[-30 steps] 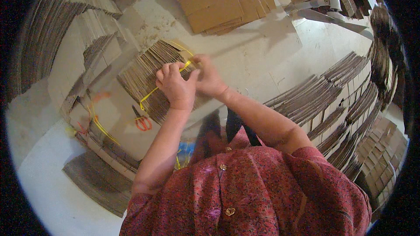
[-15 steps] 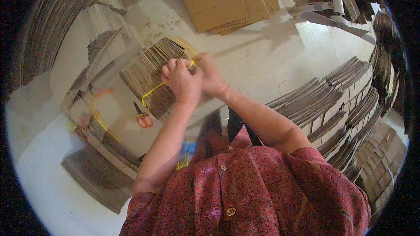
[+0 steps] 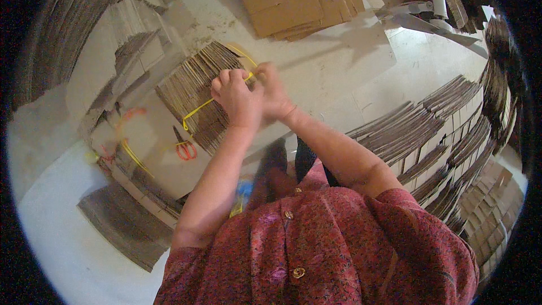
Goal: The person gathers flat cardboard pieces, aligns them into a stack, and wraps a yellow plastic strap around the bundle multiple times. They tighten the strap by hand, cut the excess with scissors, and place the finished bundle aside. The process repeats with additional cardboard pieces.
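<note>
Head view: left hand (image 3: 236,97) and right hand (image 3: 272,97) together, both clamped on yellow strap (image 3: 199,110) over cardboard bundle (image 3: 189,87)

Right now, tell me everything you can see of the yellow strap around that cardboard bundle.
The yellow strap is a thin, flat band, plastic by its look, bright yellow. It runs over the top edges of the bundle of cardboard sheets, which stand on edge. It looks taut across them. Its upper end goes into the left hand and right hand, both closed on it at the bundle's far corner. Any knot is hidden by the fingers.
</note>
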Demonstrator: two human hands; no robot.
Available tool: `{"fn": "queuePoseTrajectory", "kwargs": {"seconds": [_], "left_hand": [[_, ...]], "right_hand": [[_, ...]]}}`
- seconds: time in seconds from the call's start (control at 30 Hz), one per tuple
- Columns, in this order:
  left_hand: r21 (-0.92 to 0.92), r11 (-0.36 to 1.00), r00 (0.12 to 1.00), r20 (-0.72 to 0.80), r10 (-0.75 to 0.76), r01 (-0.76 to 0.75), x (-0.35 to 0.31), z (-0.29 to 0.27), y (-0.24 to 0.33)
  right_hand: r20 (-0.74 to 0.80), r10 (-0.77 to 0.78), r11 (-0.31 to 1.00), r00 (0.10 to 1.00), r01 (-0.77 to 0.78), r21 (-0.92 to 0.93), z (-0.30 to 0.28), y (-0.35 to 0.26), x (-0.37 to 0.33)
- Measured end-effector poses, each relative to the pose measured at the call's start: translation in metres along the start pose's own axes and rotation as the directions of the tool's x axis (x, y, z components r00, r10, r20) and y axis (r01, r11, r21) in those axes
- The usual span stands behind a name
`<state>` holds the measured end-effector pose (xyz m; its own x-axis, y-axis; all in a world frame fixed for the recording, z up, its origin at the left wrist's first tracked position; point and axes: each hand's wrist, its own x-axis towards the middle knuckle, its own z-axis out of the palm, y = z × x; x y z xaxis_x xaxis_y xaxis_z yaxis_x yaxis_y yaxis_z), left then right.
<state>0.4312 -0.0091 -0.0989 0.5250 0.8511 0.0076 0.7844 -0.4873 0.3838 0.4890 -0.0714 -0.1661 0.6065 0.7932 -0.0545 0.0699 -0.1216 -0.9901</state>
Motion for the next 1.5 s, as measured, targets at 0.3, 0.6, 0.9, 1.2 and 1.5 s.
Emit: {"fn": "queuePoseTrajectory", "kwargs": {"seconds": [0.3, 0.6, 0.9, 1.2, 1.5], "left_hand": [[-0.028, 0.999, 1.0, -0.017, 0.014, -0.014, 0.003, 0.009, -0.005], [-0.015, 0.998, 0.996, -0.068, 0.061, -0.063, 0.001, 0.009, -0.004], [-0.391, 0.914, 0.985, -0.165, 0.041, -0.104, -0.025, -0.047, -0.04], [-0.665, 0.684, 0.952, 0.243, -0.184, 0.302, -0.118, -0.062, -0.218], [-0.901, 0.367, 0.97, 0.241, -0.023, 0.232, -0.096, -0.034, -0.239]], "right_hand": [[-0.017, -0.238, 0.969, 0.971, 0.235, -0.08, -0.001, 0.002, 0.006], [-0.005, 0.011, 0.996, 1.0, -0.011, 0.094, 0.01, 0.013, -0.002], [0.132, -0.062, 0.991, 0.989, 0.077, -0.112, -0.006, -0.009, 0.0], [0.477, -0.314, 0.659, 0.821, 0.55, -0.514, 0.036, -0.085, -0.002], [0.771, -0.182, 0.349, 0.61, 0.773, -0.529, 0.106, -0.082, 0.009]]}}
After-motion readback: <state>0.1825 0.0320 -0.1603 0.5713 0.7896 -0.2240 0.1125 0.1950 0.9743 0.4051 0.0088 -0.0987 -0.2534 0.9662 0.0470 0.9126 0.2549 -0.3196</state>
